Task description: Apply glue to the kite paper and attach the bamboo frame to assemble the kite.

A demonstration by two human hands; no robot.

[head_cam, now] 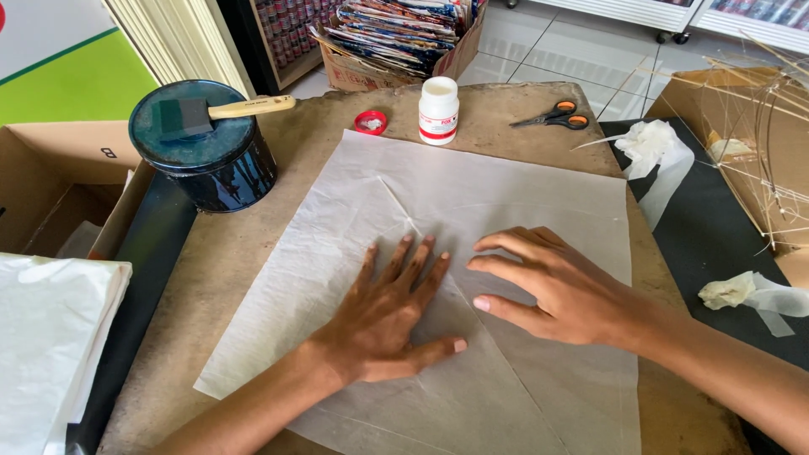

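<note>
Head cam: both hands lie flat on a big sheet of thin white tissue paper (506, 194) spread over a worn brown board (227, 253). Left hand (383, 316) has its fingers fanned out and pressing down; right hand (552, 291) lies open just beside it, gripping nothing. Thin sticks show through underneath. That paper looks flimsy, so I'd guess a hard push over a stick could tear or crease it. The open glue bottle (439, 110) stands near the far edge, so a bump could spill it.

White paper sheet (506, 211), dk blue tin (211, 160), orange-handled scissors (552, 115), red cap (370, 123)
</note>
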